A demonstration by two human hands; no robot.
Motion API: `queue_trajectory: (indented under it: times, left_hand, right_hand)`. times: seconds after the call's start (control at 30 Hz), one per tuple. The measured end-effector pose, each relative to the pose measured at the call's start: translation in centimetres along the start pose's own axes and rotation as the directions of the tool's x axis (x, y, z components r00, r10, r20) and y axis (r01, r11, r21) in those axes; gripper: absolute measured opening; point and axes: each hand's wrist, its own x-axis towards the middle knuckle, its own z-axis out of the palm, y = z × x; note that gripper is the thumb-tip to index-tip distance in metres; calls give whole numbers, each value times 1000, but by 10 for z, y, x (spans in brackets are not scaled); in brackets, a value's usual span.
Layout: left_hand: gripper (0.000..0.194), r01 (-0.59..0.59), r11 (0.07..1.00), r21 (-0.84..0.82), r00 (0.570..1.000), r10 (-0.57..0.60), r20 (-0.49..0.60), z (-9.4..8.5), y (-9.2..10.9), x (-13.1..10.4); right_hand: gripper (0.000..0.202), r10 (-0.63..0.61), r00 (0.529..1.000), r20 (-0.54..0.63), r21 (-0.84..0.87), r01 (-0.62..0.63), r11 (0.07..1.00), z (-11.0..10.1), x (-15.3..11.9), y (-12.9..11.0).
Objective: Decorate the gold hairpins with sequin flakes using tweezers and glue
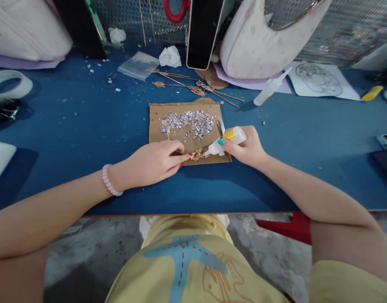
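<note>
My left hand (153, 163) rests at the near edge of a piece of brown cardboard (155, 136), its fingertips closed on the edge of a small gold-coloured filigree ornament (198, 155). In my right hand (248, 147) is a white glue bottle (234, 134) with a yellow label, tilted so its nozzle tip meets the ornament's right side. A slim silvery curved tool (221, 125), perhaps tweezers, sticks out by my right fingers; its other end is hidden. Many tiny shiny rhinestones (188, 122) in blue, pink and silver are spread on the cardboard beyond the ornament.
Several gold hair sticks (196, 86) lie behind the cardboard, near a clear plastic bag (139, 66) and crumpled tissue (170, 56). Another glue bottle (270, 89) leans at the right. A phone (204, 33) and a pale handbag (253, 46) stand at the back; a tape roll (21, 86) sits left.
</note>
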Motion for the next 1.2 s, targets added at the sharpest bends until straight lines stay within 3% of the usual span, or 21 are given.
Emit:
queue_trajectory:
  times: [0.27, 0.63, 1.2]
  left_hand:
    - [37, 53, 997, -49, 998, -52, 31, -1, 1, 0]
    - [37, 15, 1000, 0, 1000, -15, 9, 0, -1, -1]
    - [37, 24, 1000, -18, 999, -23, 33, -2, 0, 1]
  right_hand:
    - [54, 21, 995, -96, 72, -14, 997, -3, 3, 7]
    - [46, 5, 1000, 4, 11, -6, 1000, 4, -2, -4]
    - [48, -30, 998, -55, -42, 28, 999, 1, -2, 1]
